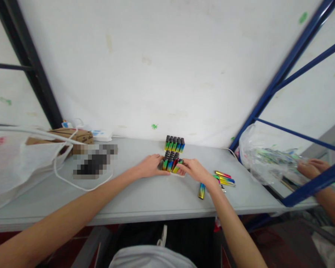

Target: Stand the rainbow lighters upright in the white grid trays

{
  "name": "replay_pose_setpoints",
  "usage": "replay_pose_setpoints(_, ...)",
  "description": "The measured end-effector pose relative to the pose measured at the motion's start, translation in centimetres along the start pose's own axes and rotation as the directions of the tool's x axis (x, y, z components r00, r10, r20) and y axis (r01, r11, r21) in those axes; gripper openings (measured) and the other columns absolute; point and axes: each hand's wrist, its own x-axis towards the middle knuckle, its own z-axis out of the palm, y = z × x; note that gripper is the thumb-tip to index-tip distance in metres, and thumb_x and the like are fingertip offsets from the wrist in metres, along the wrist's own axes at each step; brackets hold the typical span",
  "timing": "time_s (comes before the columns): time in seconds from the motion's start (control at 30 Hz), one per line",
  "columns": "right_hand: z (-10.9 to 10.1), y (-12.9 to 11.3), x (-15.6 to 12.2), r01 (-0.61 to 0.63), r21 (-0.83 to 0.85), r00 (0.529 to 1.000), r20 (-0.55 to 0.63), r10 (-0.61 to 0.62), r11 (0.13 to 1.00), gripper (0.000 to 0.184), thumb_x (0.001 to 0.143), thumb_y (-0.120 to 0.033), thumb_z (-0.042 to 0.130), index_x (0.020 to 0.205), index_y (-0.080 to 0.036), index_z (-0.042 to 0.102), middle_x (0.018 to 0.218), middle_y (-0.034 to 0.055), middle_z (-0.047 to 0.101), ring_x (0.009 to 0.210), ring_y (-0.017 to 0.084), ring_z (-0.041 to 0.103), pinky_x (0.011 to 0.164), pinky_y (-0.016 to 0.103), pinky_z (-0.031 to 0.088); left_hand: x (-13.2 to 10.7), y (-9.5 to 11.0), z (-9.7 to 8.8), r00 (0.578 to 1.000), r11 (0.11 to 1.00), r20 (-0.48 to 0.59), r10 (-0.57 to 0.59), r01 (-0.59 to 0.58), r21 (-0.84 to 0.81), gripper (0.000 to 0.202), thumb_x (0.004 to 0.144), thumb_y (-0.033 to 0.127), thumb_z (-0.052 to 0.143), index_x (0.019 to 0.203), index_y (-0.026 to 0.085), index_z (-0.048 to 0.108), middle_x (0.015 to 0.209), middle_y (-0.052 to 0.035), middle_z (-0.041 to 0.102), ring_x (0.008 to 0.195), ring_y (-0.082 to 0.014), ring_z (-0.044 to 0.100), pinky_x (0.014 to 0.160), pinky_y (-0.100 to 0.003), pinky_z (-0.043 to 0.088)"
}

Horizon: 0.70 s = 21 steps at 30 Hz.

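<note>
A block of upright lighters [170, 163] with black tops and shiny green, blue, yellow and red bodies stands on the table in front of me, partly on a pale tray or card. My left hand [153, 165] grips the block's left side, the thumb lying along its front. At the block's right end, my right hand [194, 169] pinches a yellow-green lighter [176, 168], which leans beside the others. Behind it stands a second block of upright lighters [174, 143]. To the right of my right hand lie several loose lighters [226, 181], and a blue-yellow lighter [201, 191] lies nearer me.
On the left are a white plastic bag [22, 163], a cardboard box [85, 136], a white cable [85, 190] and a blurred dark object [93, 163]. A blue metal frame [261, 102] and a clear bag [257, 160] stand right. Beyond it, another person's hands [309, 169] show.
</note>
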Motion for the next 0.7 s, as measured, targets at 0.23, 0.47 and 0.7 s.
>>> replay_pose_setpoints(0.23, 0.8, -0.8, 0.3, -0.018, -0.251, 1.000, -0.009, 0.017, 0.968, 0.027, 0.100, -0.034, 0.055, 0.081, -0.018, 0.064, 0.073, 0.0068, 0.074, 0.068, 0.021, 0.069, 0.067, 0.030, 0.050, -0.1, 0.2, -0.2, 1.000, 1.000, 0.009, 0.000, 0.000, -0.003, 0.071, 0.081, 0.079, 0.059, 0.115, 0.017, 0.065, 0.101, -0.0110, 0.068, 0.096, -0.0311, 0.065, 0.081, -0.035, 0.046)
replay_pose_setpoints(0.47, -0.5, -0.2, -0.3, -0.047, -0.234, 0.998, 0.036, 0.057, 0.971, 0.036, 0.096, -0.046, 0.061, 0.077, -0.017, 0.070, 0.067, 0.0027, 0.070, 0.061, 0.016, 0.060, 0.060, 0.026, 0.042, -0.1, 0.3, -0.4, 1.000, 1.000, 0.023, -0.012, 0.012, 0.000, 0.070, 0.081, 0.078, 0.060, 0.114, 0.017, 0.065, 0.101, -0.0107, 0.068, 0.096, -0.0305, 0.065, 0.082, -0.036, 0.046)
replay_pose_setpoints(0.7, -8.4, 1.7, -5.1, -0.243, -0.207, 0.963, -0.166, 0.211, 0.948, 0.025, 0.092, -0.039, 0.062, 0.095, -0.017, 0.073, 0.078, 0.0048, 0.075, 0.069, 0.018, 0.067, 0.066, 0.026, 0.049, 0.1, -0.1, -0.3, 1.000, 0.999, 0.020, -0.013, 0.013, -0.029, 0.068, 0.081, 0.081, 0.057, 0.104, 0.018, 0.065, 0.095, -0.0094, 0.066, 0.090, -0.0292, 0.064, 0.079, -0.035, 0.047)
